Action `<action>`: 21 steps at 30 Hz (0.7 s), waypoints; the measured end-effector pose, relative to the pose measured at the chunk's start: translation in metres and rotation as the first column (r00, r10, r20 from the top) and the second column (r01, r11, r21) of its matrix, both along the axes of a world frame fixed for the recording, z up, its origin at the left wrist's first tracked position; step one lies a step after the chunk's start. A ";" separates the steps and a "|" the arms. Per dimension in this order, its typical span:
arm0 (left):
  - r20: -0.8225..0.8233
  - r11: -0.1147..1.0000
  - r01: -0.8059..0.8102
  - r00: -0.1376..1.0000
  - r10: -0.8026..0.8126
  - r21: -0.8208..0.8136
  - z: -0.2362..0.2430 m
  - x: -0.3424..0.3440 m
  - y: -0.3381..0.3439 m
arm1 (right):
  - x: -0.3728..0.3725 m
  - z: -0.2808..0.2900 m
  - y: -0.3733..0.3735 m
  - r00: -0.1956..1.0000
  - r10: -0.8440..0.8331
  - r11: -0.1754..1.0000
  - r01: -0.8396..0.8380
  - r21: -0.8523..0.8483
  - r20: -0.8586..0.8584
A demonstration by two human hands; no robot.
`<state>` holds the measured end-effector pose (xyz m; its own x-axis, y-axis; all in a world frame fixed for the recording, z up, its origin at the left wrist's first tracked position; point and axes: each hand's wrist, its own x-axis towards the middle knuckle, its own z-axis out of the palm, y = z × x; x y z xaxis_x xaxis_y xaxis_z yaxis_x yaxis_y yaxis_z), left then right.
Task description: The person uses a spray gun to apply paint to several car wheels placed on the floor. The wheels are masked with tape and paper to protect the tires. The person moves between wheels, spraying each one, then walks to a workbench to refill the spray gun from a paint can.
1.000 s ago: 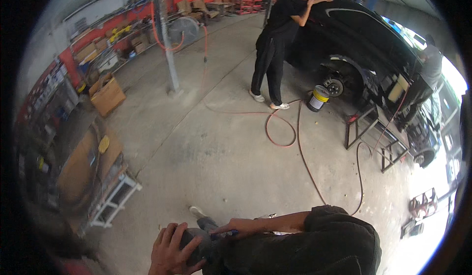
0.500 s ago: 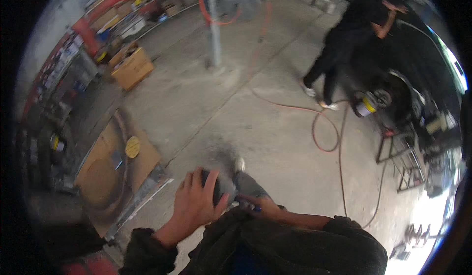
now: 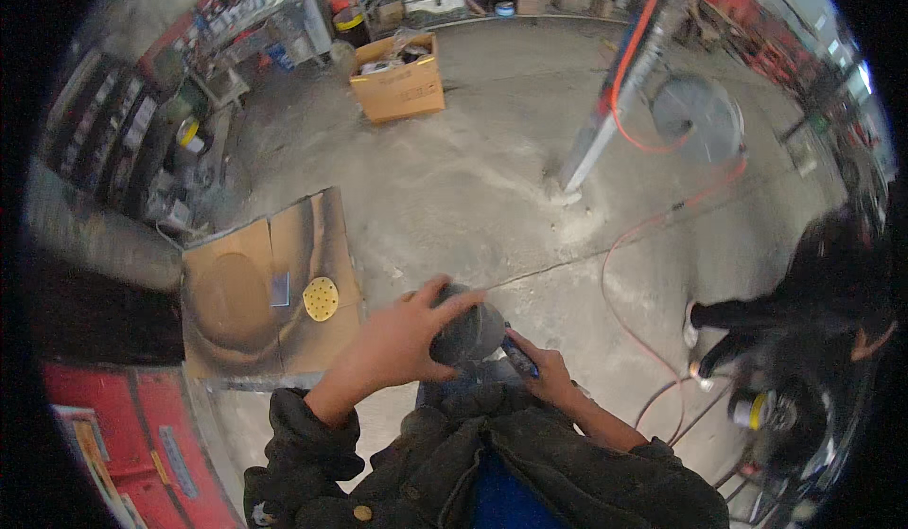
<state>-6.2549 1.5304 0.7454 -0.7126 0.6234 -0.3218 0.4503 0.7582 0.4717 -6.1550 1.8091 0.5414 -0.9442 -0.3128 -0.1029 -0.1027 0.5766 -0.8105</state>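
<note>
Clock face: centred on the round tool, twelve at the top of the view.
Round tool: a dark grey, disc-shaped round tool (image 3: 470, 332), held in front of the body above the concrete floor (image 3: 463, 188); blur hides its details.
Left hand: the left hand (image 3: 402, 335), at nine o'clock, is clamped around the near side of the round tool, fingers spread over its upper edge and thumb below.
Right hand: the right hand (image 3: 553, 375), at four o'clock, is closed around a dark blue, slim handle (image 3: 521, 355); I cannot tell whether this joins the round tool.
Cardboard sheet: a flat brown cardboard sheet with dark, sooty curved marks (image 3: 295, 340) lies on the floor between nine and ten.
On the sheet: a yellow round disc with small holes (image 3: 321, 299), and just to its nine o'clock side a small blue rectangular piece (image 3: 281, 290).
Red surface: a red, flat-topped unit (image 3: 147, 434) stands between eight and nine.
Cardboard box: a brown, filled cardboard box (image 3: 402, 92) sits near half past eleven.
Post: a grey metal post (image 3: 605, 127) rises at one; an orange-red thin hose (image 3: 619, 103) hangs beside it.
Co-worker: a person in black clothes (image 3: 757, 307) is at three, near a black, white and yellow bucket (image 3: 750, 410).
</note>
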 end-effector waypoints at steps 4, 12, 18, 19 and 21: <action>-0.017 0.909 -0.396 0.916 0.401 0.133 -0.002 -0.063 -0.008 | -0.094 -0.005 -0.022 0.997 -0.054 0.998 0.055 0.029 -0.050; 0.233 0.513 -0.589 0.767 0.598 0.624 -0.042 -0.260 -0.077 | -0.323 -0.023 -0.088 0.962 -0.133 0.979 0.090 -0.182 -0.238; 0.716 -0.180 -0.695 0.691 0.101 0.696 -0.077 -0.398 -0.148 | -0.472 -0.009 -0.133 0.997 -0.016 0.970 -0.003 -0.242 -0.076; 0.742 -0.253 -0.716 0.670 0.012 0.650 -0.077 -0.419 -0.160 | -0.494 -0.006 -0.144 0.997 -0.003 0.971 -0.017 -0.238 -0.084; 0.813 -0.353 -0.758 0.583 0.013 0.549 -0.078 -0.454 -0.179 | -0.537 -0.005 -0.165 0.999 -0.027 0.979 0.019 -0.202 -0.040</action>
